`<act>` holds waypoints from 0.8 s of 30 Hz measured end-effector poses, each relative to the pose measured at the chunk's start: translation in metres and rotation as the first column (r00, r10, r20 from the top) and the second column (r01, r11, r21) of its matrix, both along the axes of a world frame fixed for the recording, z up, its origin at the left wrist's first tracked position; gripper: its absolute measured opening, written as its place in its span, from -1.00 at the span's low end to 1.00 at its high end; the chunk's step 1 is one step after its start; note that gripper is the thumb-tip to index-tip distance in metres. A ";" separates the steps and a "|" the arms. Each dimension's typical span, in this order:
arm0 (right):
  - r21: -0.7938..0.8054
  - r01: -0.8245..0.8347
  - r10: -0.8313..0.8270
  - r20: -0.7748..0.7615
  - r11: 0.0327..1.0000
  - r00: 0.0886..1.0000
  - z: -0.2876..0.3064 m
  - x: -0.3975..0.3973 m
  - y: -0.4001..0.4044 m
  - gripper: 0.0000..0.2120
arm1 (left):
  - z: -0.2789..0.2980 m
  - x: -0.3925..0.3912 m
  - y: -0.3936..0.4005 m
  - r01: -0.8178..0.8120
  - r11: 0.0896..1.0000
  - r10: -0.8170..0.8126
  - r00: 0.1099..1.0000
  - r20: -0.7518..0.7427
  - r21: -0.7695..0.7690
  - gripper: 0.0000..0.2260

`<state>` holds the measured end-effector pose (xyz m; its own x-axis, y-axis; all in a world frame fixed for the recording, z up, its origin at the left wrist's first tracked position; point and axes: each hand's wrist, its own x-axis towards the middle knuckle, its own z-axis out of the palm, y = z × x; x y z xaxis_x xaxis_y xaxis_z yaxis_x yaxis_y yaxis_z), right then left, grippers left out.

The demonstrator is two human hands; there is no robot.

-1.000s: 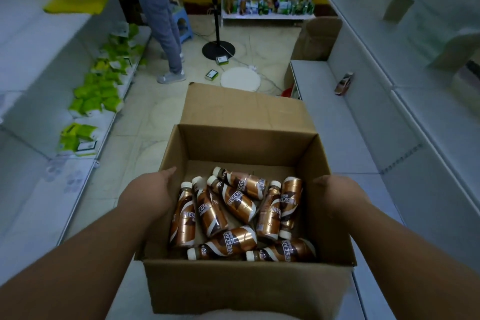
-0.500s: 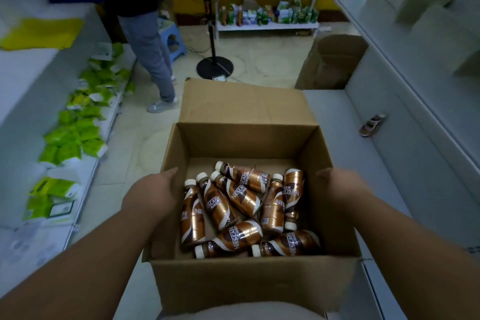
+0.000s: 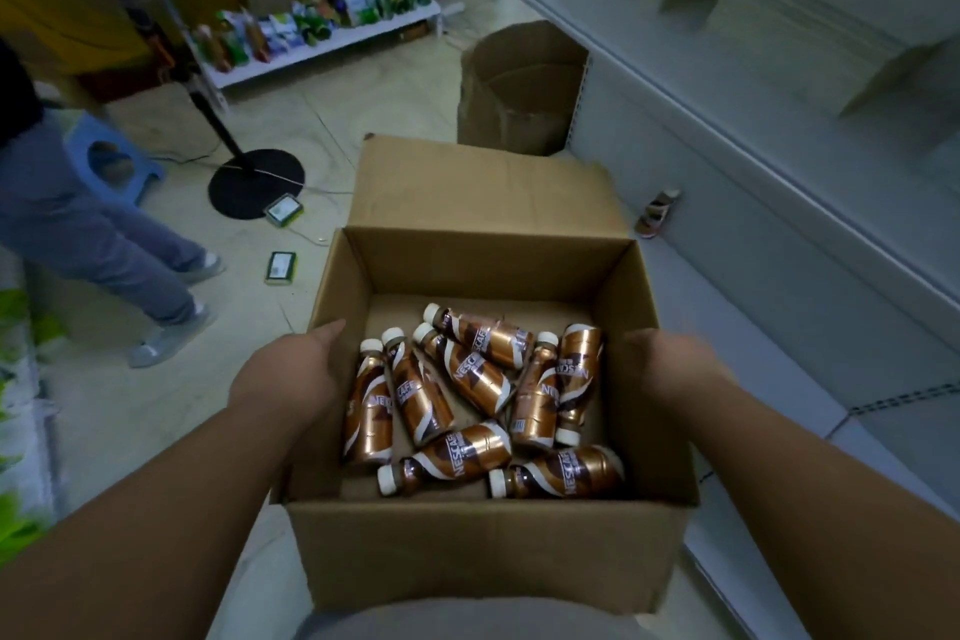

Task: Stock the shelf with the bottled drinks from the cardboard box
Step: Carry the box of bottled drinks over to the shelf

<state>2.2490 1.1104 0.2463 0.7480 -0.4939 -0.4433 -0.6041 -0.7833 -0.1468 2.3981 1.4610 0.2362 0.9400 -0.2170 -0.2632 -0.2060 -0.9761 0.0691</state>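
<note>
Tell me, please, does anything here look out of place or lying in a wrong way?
Yes. One bottle lies on its side, alone, on the low shelf to the right. The bottles in the cardboard box lie jumbled, pointing different ways, some across others. No spill or damage shows.

A small shop, mid-stocking. White retail shelving (image 3: pixel 779 203) right of the open cardboard box (image 3: pixel 483 556), nearly bare, one bottle (image 3: pixel 658 213) lying on it. Beyond the box, a low white rack (image 3: pixel 332 42) lined with packaged goods against a yellow wall. Left of the box, tiled floor (image 3: pixel 363 109) and a standing fan's base (image 3: pixel 256 182).
</note>
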 end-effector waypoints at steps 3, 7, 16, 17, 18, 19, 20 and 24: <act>0.023 0.110 -0.110 -0.025 0.994 0.994 -0.006 0.008 -0.005 -0.62 | -0.005 0.037 -0.016 0.087 0.996 -0.087 0.996 -0.012 -0.003 -0.34; 0.024 0.263 -0.260 -0.080 0.965 0.962 -0.014 0.013 0.003 -0.59 | -0.014 0.087 -0.038 0.284 0.958 -0.285 0.958 -0.028 -0.030 -0.40; -0.048 0.677 -0.674 -0.174 0.734 0.718 -0.019 -0.052 0.073 -0.66 | -0.039 0.139 -0.122 0.709 0.702 -0.710 0.691 -0.134 -0.063 -0.39; -0.065 0.720 -0.718 -0.175 0.691 0.673 -0.016 -0.063 0.082 -0.65 | -0.037 0.134 -0.131 0.736 0.674 -0.737 0.662 -0.136 -0.068 -0.39; -0.082 0.757 -0.758 -0.173 0.648 0.629 -0.014 -0.075 0.090 -0.64 | -0.036 0.128 -0.141 0.760 0.645 -0.761 0.632 -0.144 -0.074 -0.40; -0.092 0.785 -0.786 -0.176 0.612 0.592 -0.012 -0.087 0.098 -0.62 | -0.034 0.121 -0.151 0.786 0.613 -0.786 0.598 -0.155 -0.079 -0.40; -0.090 0.806 -0.805 -0.182 0.585 0.564 -0.012 -0.097 0.103 -0.61 | -0.034 0.113 -0.159 0.809 0.583 -0.808 0.567 -0.159 -0.081 -0.41; -0.104 0.913 -0.915 -0.130 0.395 0.382 -0.024 -0.159 0.136 -0.61 | -0.051 0.060 -0.199 0.909 0.410 -0.905 0.396 -0.156 -0.072 -0.36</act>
